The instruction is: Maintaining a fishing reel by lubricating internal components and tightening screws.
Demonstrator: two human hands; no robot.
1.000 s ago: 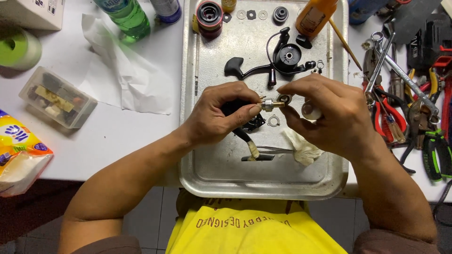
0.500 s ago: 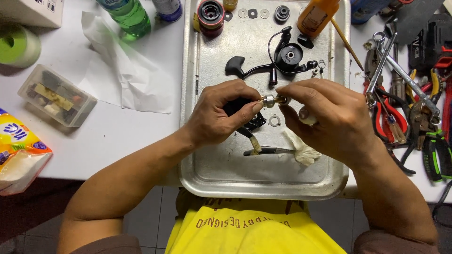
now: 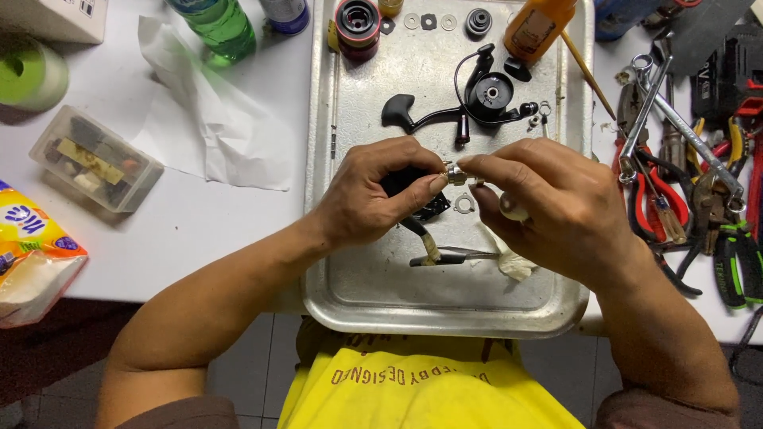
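Head view: yellow-orange tissue pack [image 3: 32,254] far left, clear plastic box [image 3: 95,159] above.

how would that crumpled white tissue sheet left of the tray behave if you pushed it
The tissue sheet is creased and thin, so it would probably buckle and bunch rather than slide whole. It likely weighs almost nothing. One corner sits by the green bottle, which might snag it.

- Tissue packet [image 3: 32,258]: soft, yellow and orange with blue print and a clear white-filled end, lay at the desk's left edge.
- Clear plastic box [image 3: 95,159]: rectangular, sat just above the packet.
- White carton [image 3: 52,17]: top left corner.
- Orange bottle [image 3: 539,25] with a brownish label: top of the metal tray [image 3: 358,294].
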